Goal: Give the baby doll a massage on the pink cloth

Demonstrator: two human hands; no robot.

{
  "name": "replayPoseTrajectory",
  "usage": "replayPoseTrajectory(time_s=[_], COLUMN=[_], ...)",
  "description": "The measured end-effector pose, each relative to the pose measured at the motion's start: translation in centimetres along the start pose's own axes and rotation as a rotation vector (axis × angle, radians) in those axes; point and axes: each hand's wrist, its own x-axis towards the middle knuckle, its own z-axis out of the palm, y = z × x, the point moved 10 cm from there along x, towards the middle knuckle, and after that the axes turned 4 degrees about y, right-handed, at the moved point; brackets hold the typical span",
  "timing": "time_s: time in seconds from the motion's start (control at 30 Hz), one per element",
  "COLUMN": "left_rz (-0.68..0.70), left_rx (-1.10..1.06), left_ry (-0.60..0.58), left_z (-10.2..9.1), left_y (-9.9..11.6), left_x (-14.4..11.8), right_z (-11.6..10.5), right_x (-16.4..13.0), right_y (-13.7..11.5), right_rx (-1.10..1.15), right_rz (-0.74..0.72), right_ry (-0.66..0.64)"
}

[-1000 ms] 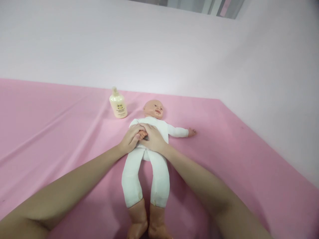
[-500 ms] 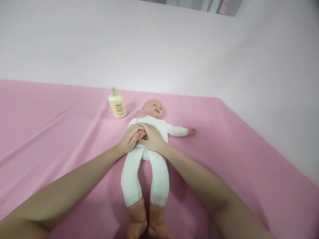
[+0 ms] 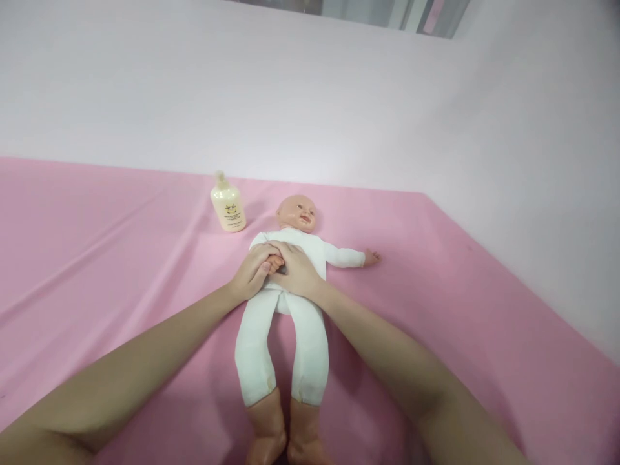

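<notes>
A baby doll [image 3: 314, 250] in white clothing lies on its back, head away from me and feet toward me. Its face is turned to the right. The doll's hand [image 3: 275, 263] on the left side is bent in over its belly and shows between my two hands. My left hand [image 3: 250, 270] is closed round that small hand and forearm, thumb on the near side. From the other side, my right hand [image 3: 299, 270] curls over the same place, its fingertips meeting my left fingers. The doll's other arm [image 3: 346, 256] stretches out to the right, untouched.
A pale yellow pump bottle [image 3: 229, 210] with a dark printed label stands left of the doll's head. Pink cloth [image 3: 121, 258] with some creases covers the table. Behind it is a plain white surface [image 3: 310, 103], with a grey strip [image 3: 368, 13] at the top.
My hands keep the same hold on the doll's hand. The whole view has shifted very slightly downward; nothing else has visibly moved.
</notes>
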Motion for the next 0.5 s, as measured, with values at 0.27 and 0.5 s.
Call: replayPoseTrajectory(time_s=[0.27, 0.5], left_rz=[-0.012, -0.012], left_rx=[-0.01, -0.027], left_ry=[-0.009, -0.01], left_z=[0.11, 0.15], left_y=[0.17, 0.27], left_x=[0.14, 0.28], right_z=[-0.1, -0.12], right_x=[-0.1, -0.12], right_y=[0.05, 0.11], right_rx=[-0.008, -0.001], right_rz=[0.001, -0.006], right_ry=[0.004, 0.014])
